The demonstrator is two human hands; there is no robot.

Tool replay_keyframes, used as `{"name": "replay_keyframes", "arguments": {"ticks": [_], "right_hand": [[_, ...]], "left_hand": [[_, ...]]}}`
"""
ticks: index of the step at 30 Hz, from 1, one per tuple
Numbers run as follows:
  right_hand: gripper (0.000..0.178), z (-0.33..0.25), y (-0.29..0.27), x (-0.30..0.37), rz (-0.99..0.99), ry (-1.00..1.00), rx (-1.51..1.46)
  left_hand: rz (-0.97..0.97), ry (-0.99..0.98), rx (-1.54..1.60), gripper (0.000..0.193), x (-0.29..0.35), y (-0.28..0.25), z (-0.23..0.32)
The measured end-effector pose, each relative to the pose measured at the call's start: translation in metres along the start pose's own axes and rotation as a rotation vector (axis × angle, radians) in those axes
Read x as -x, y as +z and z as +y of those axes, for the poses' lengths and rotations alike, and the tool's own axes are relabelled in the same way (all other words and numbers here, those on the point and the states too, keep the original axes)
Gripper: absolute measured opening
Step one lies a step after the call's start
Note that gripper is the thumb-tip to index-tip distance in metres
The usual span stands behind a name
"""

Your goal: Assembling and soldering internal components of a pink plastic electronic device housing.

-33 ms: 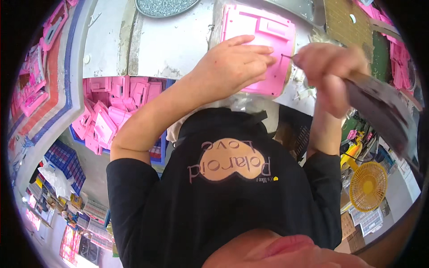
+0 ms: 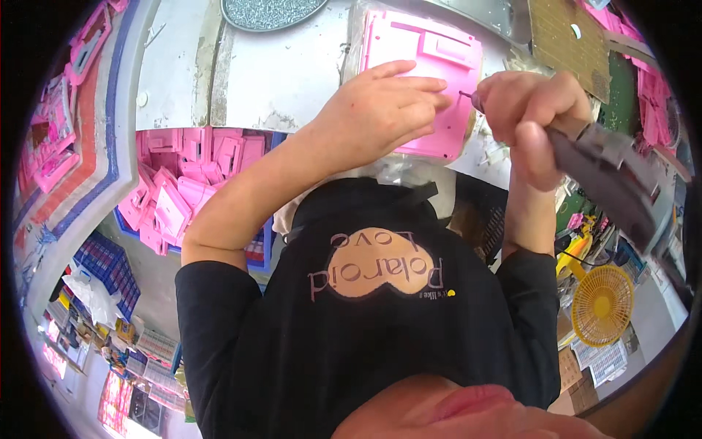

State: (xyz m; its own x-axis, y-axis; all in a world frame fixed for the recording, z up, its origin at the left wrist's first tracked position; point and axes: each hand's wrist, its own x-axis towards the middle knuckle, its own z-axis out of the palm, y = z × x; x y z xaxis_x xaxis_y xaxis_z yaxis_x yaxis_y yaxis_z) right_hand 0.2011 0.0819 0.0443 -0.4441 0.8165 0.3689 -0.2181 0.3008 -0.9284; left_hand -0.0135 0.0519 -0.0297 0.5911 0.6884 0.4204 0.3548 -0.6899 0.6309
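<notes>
A pink plastic housing lies on the white worktable, with a raised rectangular block on its upper part and small dark holes along its edges. My left hand rests over its left and middle part, fingers stretched out to the right and slightly apart; its palm side is hidden. To the right, my right hand is wrapped round a dark power screwdriver. The thin bit points left, its tip at a hole near the housing's right edge; whether it touches cannot be made out. The tool's rear end is blurred.
A round metal tray of small silvery screws sits at the table's far edge. On the left below the table, a blue crate holds several pink plastic parts. A yellow fan stands at right; brown cardboard lies far right.
My right hand and the screwdriver have shifted very slightly, and the hand looks less blurred. My left hand and the housing have stayed almost in place.
</notes>
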Motion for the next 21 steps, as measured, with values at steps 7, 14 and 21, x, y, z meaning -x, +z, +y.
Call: {"name": "replay_keyframes", "arguments": {"ticks": [7, 14, 21], "right_hand": [[0.022, -0.007, -0.013, -0.012, -0.054, 0.038, -0.111], [0.016, 0.033, -0.056, -0.059, -0.049, -0.053, -0.1], [0.011, 0.04, -0.05, -0.062, -0.074, -0.022, -0.15]], "left_hand": [[-0.036, -0.01, 0.028, 0.021, 0.0, -0.002, 0.0], [-0.05, -0.014, 0.059, 0.018, -0.004, -0.003, -0.001], [-0.038, 0.002, 0.025, 0.015, -0.002, -0.001, -0.001]]}}
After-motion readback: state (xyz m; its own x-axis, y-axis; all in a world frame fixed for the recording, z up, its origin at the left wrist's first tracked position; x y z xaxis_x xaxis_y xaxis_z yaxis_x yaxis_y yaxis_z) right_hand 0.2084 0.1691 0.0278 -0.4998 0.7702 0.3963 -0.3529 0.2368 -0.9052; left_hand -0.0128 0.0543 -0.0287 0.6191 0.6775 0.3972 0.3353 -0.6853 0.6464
